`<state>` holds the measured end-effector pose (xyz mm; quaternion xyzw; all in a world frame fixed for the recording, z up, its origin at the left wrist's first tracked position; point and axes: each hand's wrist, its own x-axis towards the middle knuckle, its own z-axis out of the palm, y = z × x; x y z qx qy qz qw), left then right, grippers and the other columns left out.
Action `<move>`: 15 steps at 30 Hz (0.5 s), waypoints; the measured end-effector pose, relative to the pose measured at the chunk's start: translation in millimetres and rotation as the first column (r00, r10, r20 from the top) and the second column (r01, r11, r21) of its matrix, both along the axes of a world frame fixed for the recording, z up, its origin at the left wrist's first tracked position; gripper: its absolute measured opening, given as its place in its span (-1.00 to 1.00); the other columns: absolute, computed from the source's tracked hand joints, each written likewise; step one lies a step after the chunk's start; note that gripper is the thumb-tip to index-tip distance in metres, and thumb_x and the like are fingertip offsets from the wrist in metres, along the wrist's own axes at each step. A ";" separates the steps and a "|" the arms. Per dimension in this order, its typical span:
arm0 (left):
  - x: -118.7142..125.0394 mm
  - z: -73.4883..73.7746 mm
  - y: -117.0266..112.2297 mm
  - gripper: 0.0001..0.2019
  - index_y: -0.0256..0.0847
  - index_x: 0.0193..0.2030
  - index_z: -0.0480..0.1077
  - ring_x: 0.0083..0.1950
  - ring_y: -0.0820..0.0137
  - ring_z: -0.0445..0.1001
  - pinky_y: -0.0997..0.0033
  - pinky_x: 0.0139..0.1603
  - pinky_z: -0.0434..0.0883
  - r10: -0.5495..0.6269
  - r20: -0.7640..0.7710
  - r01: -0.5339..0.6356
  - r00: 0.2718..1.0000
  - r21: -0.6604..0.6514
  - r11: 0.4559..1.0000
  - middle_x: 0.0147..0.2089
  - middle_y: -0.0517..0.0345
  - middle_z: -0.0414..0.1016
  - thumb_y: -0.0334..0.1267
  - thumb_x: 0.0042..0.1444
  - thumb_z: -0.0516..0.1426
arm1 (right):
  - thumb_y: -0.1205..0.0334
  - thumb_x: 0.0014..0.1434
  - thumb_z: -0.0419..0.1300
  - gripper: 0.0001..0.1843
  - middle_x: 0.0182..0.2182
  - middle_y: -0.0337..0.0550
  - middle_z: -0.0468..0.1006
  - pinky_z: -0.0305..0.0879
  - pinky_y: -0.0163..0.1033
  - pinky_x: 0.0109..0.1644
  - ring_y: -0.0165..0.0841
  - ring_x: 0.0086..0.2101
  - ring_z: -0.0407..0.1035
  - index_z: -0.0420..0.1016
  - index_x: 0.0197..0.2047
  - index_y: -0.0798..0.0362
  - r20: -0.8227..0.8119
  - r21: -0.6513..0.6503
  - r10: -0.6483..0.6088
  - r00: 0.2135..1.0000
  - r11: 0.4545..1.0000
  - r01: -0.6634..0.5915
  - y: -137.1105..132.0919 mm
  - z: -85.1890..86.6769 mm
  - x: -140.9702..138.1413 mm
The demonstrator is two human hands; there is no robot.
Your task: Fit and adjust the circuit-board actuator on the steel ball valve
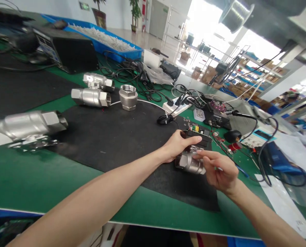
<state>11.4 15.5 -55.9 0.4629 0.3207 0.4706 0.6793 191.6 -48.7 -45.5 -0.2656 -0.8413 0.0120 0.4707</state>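
Observation:
My left hand (178,145) is closed around a black housing (203,140) whose top shows circuit parts with a yellow component. Directly below that housing, a silver metal ball valve (191,162) lies on the black mat (122,137). My right hand (221,168) has its fingertips pinched together at the small mounting part on top of the valve. Whatever is between those fingertips is too small to make out. The housing seems to touch the valve's mount, but my fingers hide part of the joint.
More metal valves lie to the left: a large one (29,125) and a smaller pair (91,97) beside an upright fitting (128,97). A power strip (177,104), cables and a soldering station (217,118) stand behind my hands. A blue tray (132,54) is at the back.

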 end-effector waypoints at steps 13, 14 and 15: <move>-9.5 -0.6 11.6 -0.43 -0.30 -0.11 0.56 -0.37 0.51 0.48 0.53 -0.39 0.32 -0.190 0.092 0.204 0.977 -0.177 0.963 -0.23 0.06 0.60 0.15 -0.10 0.41 | 0.21 0.42 0.20 -0.82 -0.23 -0.09 0.69 0.38 -0.23 -0.32 -0.20 -0.32 0.62 0.36 0.04 0.03 0.382 0.153 -0.315 0.869 0.949 0.277 12.6 68.9 -23.7; -9.3 -1.5 11.9 -0.47 -0.30 -0.14 0.55 -0.39 0.53 0.45 0.54 -0.41 0.29 -0.183 0.094 0.197 0.979 -0.178 0.964 -0.28 0.09 0.58 0.12 -0.07 0.40 | 0.23 0.42 0.19 -0.82 -0.22 -0.08 0.69 0.35 -0.24 -0.33 -0.20 -0.31 0.61 0.35 0.05 0.03 0.423 0.193 -0.310 0.851 0.949 0.250 15.9 70.7 -27.2; -9.0 -2.5 12.1 -0.52 -0.31 -0.17 0.54 -0.41 0.54 0.42 0.55 -0.43 0.27 -0.174 0.093 0.189 0.980 -0.182 0.965 -0.32 0.12 0.54 0.08 -0.04 0.39 | 0.25 0.43 0.17 -0.83 -0.21 -0.08 0.68 0.32 -0.24 -0.33 -0.20 -0.30 0.60 0.34 0.05 0.03 0.470 0.210 -0.302 0.829 0.951 0.227 18.5 72.9 -30.8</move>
